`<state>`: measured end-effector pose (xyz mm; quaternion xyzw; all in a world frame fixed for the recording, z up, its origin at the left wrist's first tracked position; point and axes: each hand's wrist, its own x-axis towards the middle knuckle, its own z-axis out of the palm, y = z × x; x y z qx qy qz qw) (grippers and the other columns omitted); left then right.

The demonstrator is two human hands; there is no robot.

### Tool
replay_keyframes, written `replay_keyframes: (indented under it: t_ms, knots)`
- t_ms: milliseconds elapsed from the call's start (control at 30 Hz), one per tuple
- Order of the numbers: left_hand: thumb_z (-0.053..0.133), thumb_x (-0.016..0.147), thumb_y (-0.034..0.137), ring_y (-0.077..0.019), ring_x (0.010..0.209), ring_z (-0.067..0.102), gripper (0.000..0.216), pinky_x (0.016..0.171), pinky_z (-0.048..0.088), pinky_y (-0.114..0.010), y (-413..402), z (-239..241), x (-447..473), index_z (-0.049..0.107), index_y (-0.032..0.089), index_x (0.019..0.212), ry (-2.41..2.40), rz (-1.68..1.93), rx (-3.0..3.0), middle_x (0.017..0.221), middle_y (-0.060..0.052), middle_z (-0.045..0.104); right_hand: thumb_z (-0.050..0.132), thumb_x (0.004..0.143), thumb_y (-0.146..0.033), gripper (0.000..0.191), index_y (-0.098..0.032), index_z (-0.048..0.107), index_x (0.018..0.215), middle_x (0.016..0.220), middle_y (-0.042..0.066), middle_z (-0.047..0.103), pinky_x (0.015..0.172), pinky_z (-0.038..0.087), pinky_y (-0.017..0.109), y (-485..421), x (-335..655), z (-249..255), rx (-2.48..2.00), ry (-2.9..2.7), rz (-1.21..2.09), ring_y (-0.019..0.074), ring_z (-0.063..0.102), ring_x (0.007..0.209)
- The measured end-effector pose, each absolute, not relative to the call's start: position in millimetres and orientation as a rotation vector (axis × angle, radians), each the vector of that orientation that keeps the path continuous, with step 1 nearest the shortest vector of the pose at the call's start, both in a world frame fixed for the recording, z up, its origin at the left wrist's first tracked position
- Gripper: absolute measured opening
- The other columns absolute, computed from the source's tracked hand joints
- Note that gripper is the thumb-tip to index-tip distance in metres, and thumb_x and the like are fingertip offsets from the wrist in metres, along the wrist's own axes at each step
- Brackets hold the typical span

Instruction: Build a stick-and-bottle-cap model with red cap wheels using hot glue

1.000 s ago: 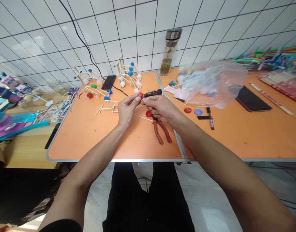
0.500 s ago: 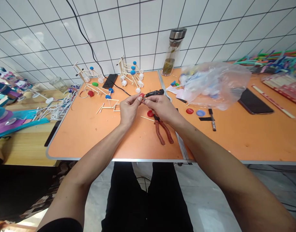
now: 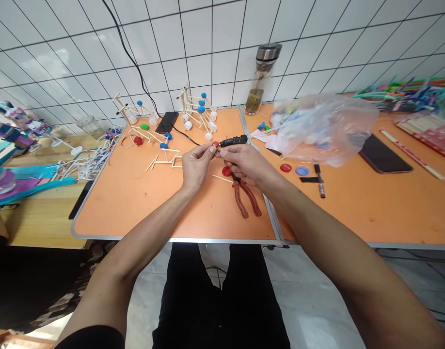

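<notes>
My left hand (image 3: 195, 166) is over the orange table (image 3: 135, 194), fingers pinched on a small red bottle cap (image 3: 215, 144). My right hand (image 3: 244, 164) meets it from the right, fingers closed at the cap; what they pinch is too small to make out. A black glue gun (image 3: 234, 141) lies just behind the fingertips. Under my right hand rest red-handled pliers (image 3: 246, 198), a second red cap (image 3: 226, 171) and a thin wooden stick (image 3: 221, 178).
Stick-and-cap models (image 3: 198, 111) and a phone (image 3: 167, 121) stand at the back left. A glass bottle (image 3: 262, 80), a clear plastic bag (image 3: 324, 128), loose caps (image 3: 301, 170), a marker (image 3: 319, 180) and a dark tablet (image 3: 385, 154) lie to the right. Coloured craft parts (image 3: 22, 179) crowd the left table.
Both hands stay together at the red cap with only slight finger shifts. The view has drifted a little, nothing else has moved.
</notes>
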<state>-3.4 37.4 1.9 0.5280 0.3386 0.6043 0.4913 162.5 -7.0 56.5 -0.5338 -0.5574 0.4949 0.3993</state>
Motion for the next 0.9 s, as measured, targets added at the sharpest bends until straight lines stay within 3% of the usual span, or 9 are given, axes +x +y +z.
replay_keyframes:
  t_ms: [67, 133, 267, 400, 533, 633, 733, 800, 900]
  knots:
    - [0.098, 0.083, 0.056, -0.0208, 0.091, 0.081, 0.041, 0.097, 0.066, -0.038, 37, 3, -4, 0.093, 0.022, 0.105, 0.82, 1.469, 1.311, 0.097, -0.006, 0.089, 0.068, 0.097, -0.033, 0.014, -0.019, 0.068, 0.099, 0.067, -0.006, 0.042, 0.048, 0.016, 0.024, -2, 167, 58, -1.223, -1.212, 1.596, 0.009, 0.019, 0.05]
    - [0.096, 0.084, 0.056, -0.0207, 0.089, 0.081, 0.041, 0.096, 0.066, -0.038, 38, 3, -5, 0.093, 0.021, 0.105, 0.838, 1.458, 1.338, 0.093, -0.006, 0.089, 0.065, 0.099, -0.032, 0.013, -0.019, 0.068, 0.1, 0.069, -0.006, 0.043, 0.048, 0.017, 0.024, -2, 165, 56, -1.243, -1.228, 1.58, 0.0091, 0.019, 0.05]
    - [0.096, 0.085, 0.053, -0.0204, 0.09, 0.08, 0.035, 0.092, 0.064, -0.036, 41, -2, -6, 0.094, 0.023, 0.102, 0.911, 1.439, 1.35, 0.099, -0.006, 0.09, 0.052, 0.111, -0.032, 0.028, -0.017, 0.076, 0.113, 0.102, 0.012, 0.074, 0.067, 0.042, 0.031, -14, 150, 43, -1.59, -1.763, 0.583, 0.0209, 0.062, 0.075]
    - [0.094, 0.087, 0.048, -0.0204, 0.089, 0.08, 0.028, 0.091, 0.063, -0.035, 41, -4, -7, 0.094, 0.023, 0.101, 0.969, 1.433, 1.351, 0.099, -0.007, 0.09, 0.044, 0.113, -0.024, 0.042, -0.015, 0.076, 0.138, 0.132, 0.022, 0.078, 0.083, 0.047, 0.04, -24, 140, 36, -1.772, -2.007, 0.02, 0.0339, 0.073, 0.107]
    - [0.094, 0.088, 0.045, -0.0215, 0.093, 0.081, 0.026, 0.095, 0.063, -0.036, 37, 0, -7, 0.094, 0.023, 0.102, 0.943, 1.447, 1.38, 0.099, -0.006, 0.09, 0.058, 0.109, -0.033, 0.026, -0.018, 0.08, 0.111, 0.098, 0.011, 0.077, 0.07, 0.045, 0.032, -16, 152, 44, -1.528, -1.725, 0.64, 0.0238, 0.068, 0.083]
    - [0.092, 0.091, 0.046, -0.0213, 0.092, 0.081, 0.027, 0.097, 0.063, -0.037, 32, 6, -7, 0.093, 0.024, 0.106, 0.885, 1.462, 1.414, 0.093, -0.005, 0.089, 0.074, 0.098, -0.036, 0.018, -0.018, 0.074, 0.101, 0.068, -0.004, 0.05, 0.05, 0.023, 0.024, -6, 167, 55, -1.221, -1.276, 1.466, 0.0099, 0.032, 0.051]
    - [0.09, 0.093, 0.048, -0.0208, 0.093, 0.081, 0.028, 0.1, 0.063, -0.037, 30, 10, -7, 0.093, 0.025, 0.109, 0.858, 1.483, 1.421, 0.093, -0.004, 0.089, 0.076, 0.092, -0.03, 0.018, -0.017, 0.071, 0.104, 0.067, -0.01, 0.038, 0.048, 0.01, 0.021, 0, 173, 61, -1.041, -1.049, 1.87, 0.0068, 0.012, 0.052]
    - [0.09, 0.094, 0.047, -0.0204, 0.09, 0.081, 0.028, 0.098, 0.062, -0.036, 31, 9, -7, 0.093, 0.024, 0.108, 0.881, 1.488, 1.429, 0.091, -0.004, 0.088, 0.072, 0.096, -0.032, 0.016, -0.018, 0.07, 0.103, 0.069, -0.008, 0.041, 0.048, 0.014, 0.022, -2, 169, 59, -1.11, -1.132, 1.756, 0.0076, 0.015, 0.051]
    - [0.091, 0.092, 0.043, -0.0212, 0.089, 0.081, 0.024, 0.092, 0.062, -0.036, 35, 3, -7, 0.093, 0.022, 0.103, 0.949, 1.479, 1.425, 0.094, -0.005, 0.089, 0.061, 0.108, -0.036, 0.023, -0.018, 0.074, 0.106, 0.085, 0.005, 0.065, 0.057, 0.034, 0.027, -12, 154, 49, -1.417, -1.575, 0.999, 0.0146, 0.047, 0.06]
